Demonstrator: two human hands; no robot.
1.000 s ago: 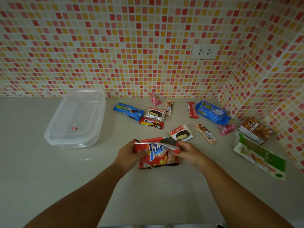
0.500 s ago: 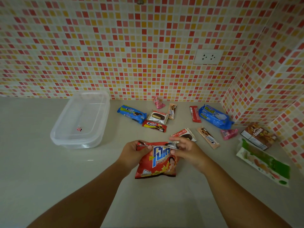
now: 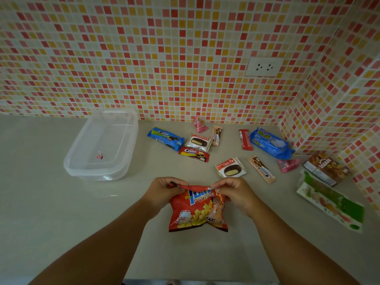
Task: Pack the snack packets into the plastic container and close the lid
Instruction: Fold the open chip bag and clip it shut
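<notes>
Fingers (image 3: 178, 183) of both hands are curled round the folded top of the red potato-snack bag (image 3: 198, 210), held between them. Nothing is packed: left of the fingers, the plastic container (image 3: 86, 161) holds only 1 pink clip (image 3: 100, 156), and the other packets lie beyond on the surface (image 3: 51, 212).

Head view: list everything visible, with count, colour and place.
plastic container: 1, clear, left on counter
binder clip: 1, pink, seen within container
potato snack bag: 1, red, centre, held
cookie packs: 2, blue, back
Choco Pie packets: 2, white, middle
small packets: 7, red, pink, tan, scattered
brown box: 1, right
green packet: 1, right
socket: 1, white, wall
left hand: pinches bag top
right hand: pinches bag top
</notes>
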